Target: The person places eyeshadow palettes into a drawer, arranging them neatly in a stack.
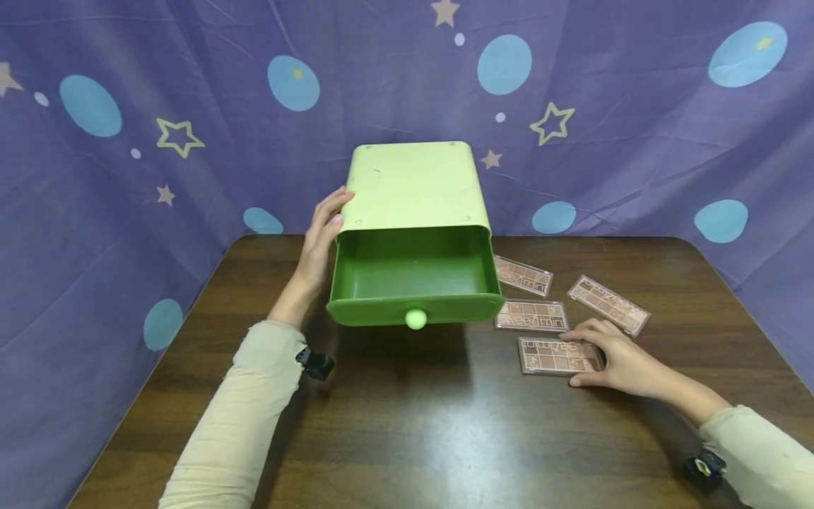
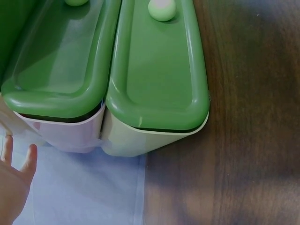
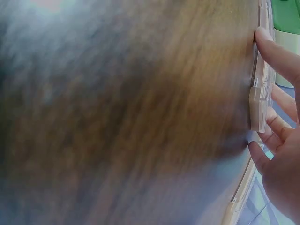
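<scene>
A pale green desktop drawer unit stands at the back of the table, its top green drawer pulled out with a bare floor inside. My left hand rests against the unit's left side with fingers extended. In the left wrist view, two lower drawers sit closed, and part of the left hand shows at the edge. At the right, my right hand holds the nearest eyeshadow palette across its width, thumb at the near edge, fingers at the far edge. That palette lies on the table.
More clear-lidded palettes lie beyond the right hand: one just behind, one farther back partly hidden by the drawer, and one slanted at the right. A patterned purple curtain hangs behind the wooden table.
</scene>
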`<state>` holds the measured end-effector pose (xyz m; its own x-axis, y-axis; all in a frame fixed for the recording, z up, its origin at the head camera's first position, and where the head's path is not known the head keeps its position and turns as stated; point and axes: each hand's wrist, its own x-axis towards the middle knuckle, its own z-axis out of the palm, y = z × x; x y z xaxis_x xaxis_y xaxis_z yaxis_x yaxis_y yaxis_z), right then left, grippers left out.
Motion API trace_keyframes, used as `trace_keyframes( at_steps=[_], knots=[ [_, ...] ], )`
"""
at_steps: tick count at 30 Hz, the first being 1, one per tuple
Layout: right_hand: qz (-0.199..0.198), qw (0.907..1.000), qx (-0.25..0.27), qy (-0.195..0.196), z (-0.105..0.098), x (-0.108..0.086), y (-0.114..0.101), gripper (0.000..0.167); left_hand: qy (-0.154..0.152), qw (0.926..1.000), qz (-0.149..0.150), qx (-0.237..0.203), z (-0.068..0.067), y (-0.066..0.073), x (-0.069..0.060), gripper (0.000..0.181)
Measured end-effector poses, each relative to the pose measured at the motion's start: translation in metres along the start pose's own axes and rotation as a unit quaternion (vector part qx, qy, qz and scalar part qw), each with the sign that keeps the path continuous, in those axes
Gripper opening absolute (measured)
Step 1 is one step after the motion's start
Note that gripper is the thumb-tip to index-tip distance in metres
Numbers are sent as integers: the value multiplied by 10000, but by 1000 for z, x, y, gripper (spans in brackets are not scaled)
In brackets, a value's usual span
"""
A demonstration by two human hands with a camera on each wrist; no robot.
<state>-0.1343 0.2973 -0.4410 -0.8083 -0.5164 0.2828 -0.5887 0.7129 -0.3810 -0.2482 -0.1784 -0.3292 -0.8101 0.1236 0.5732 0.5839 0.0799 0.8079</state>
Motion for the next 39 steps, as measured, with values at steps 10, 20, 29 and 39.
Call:
trace_keyframes(
  at_steps=[10,20,29,39],
  knots=[
    [-49,10000,32,74,0,1,-2,64,12,10000,-9,-6,0,0,0,48],
    [-59,9995,248,165,-8,-1,-9,62,7,10000,-5,-2,0,0,0,48],
    [48,9978,497,427,-24,0,-26,63,5,10000,9,10,0,0,1,48],
    [126,9939,643,892,-48,7,-47,69,25,10000,-7,7,0,0,0,49]
  ],
)
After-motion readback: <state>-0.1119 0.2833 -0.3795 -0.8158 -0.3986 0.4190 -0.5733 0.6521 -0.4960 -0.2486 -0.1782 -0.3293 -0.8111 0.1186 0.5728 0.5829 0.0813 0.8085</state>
